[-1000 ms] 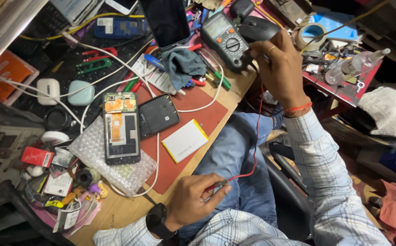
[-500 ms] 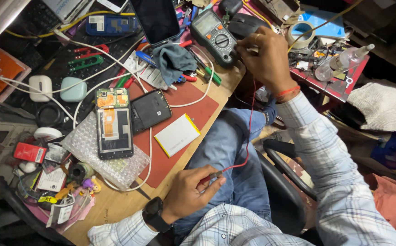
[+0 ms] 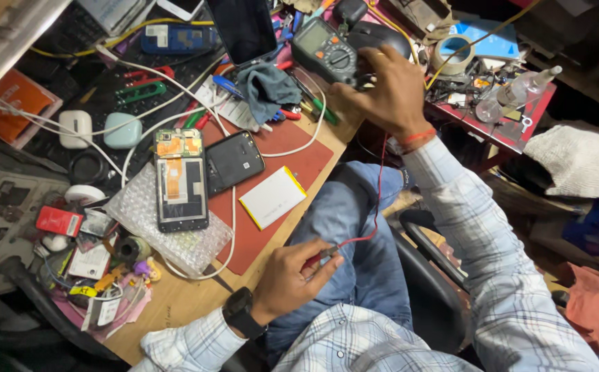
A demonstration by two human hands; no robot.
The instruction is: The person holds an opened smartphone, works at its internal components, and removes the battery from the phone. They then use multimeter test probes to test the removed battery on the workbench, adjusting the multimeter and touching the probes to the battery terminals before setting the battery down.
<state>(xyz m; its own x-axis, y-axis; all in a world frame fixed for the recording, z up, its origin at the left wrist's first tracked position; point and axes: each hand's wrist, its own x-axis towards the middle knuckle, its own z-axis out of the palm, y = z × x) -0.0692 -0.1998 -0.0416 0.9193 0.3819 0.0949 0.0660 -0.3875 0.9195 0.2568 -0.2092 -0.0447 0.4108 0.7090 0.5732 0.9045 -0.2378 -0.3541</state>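
Observation:
My right hand (image 3: 384, 91) reaches across the bench and grips the lower edge of a dark multimeter (image 3: 323, 47) with a round dial. A thin red lead (image 3: 379, 193) runs down from it, over my jeans, to my left hand (image 3: 291, 274). That hand wears a black watch and pinches the red probe tip (image 3: 328, 252) just off the bench's edge. An opened phone (image 3: 180, 180) with exposed orange parts lies on bubble wrap (image 3: 175, 238). Beside it, on a red mat (image 3: 299, 162), lie a black phone (image 3: 234, 162) and a flat white battery (image 3: 272, 197).
A grey cloth (image 3: 266, 89), screwdrivers, white cables and two earbud cases (image 3: 100, 129) crowd the bench's far side. A tape roll (image 3: 455, 54) and a clear spray bottle (image 3: 518, 93) sit on a red side table. A white cloth (image 3: 578, 162) lies at the right.
My right hand stays at the multimeter. My left hand keeps the red probe and has shifted only slightly near the bench edge. The view has moved a little.

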